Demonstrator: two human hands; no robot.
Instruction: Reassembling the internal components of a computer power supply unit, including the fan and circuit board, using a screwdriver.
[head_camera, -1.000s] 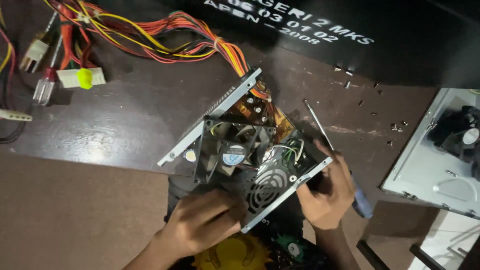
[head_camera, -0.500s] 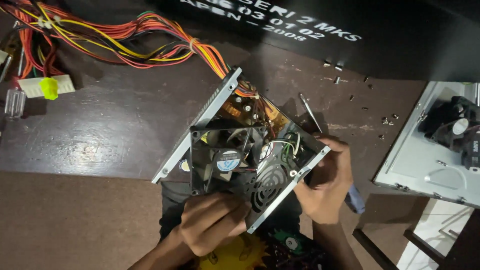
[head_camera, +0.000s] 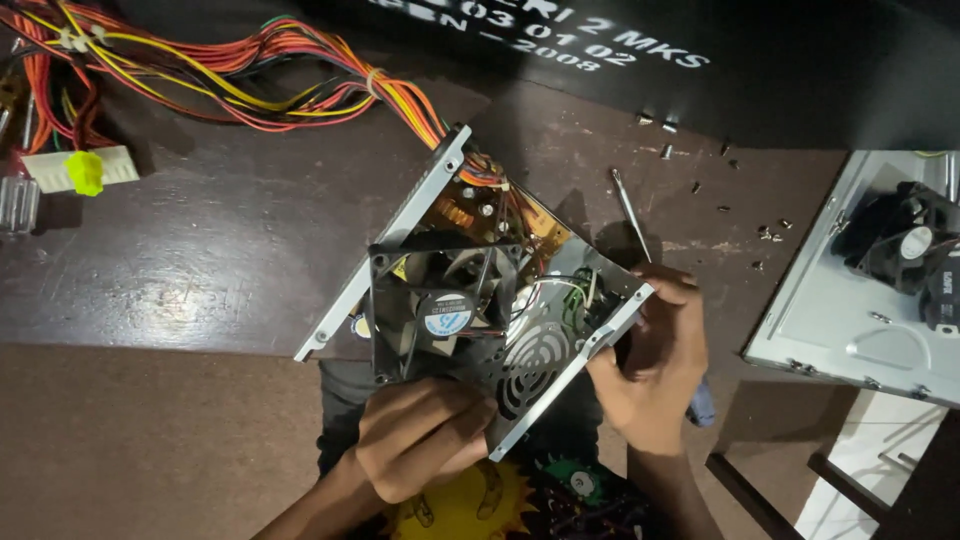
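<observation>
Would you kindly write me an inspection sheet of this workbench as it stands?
Surface: dark worn table.
Job's things: opened power supply case tilted at the table edge, black fan loose at its grille.
Clutter: small screws scattered; metal cover panel with another fan at right.
Grippers: left hand grips the case's lower edge; right hand holds a screwdriver against the case side.
Cables: coloured wire bundle runs to white connector.
Surroundings: nothing seen.

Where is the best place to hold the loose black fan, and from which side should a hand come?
Probably the black fan by its square outer frame, coming from the near side beside the left hand; its blades and thin wires sit in the middle and behind.
</observation>
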